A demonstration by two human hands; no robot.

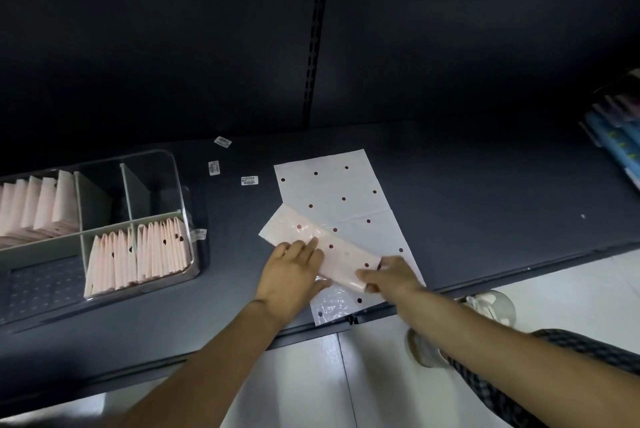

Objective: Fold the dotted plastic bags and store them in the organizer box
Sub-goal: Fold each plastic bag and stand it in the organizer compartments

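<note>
A white plastic bag with dark dots [332,192] lies flat on the dark shelf [485,192]. On top of it lies a narrow, pinkish folded strip of dotted bag [343,254], set diagonally. My left hand [291,275] presses flat on the strip's left part. My right hand [391,277] pinches the strip's right end. The clear organizer box [180,192] stands at the left, with several folded pink bags [138,254] upright in its compartments; two rear compartments hold nothing.
Three small barcode labels [249,180] lie on the shelf between the box and the bag. Blue packaged goods [620,136] sit at the far right. The shelf's front edge runs just below my hands, with pale floor tiles [311,375] beneath.
</note>
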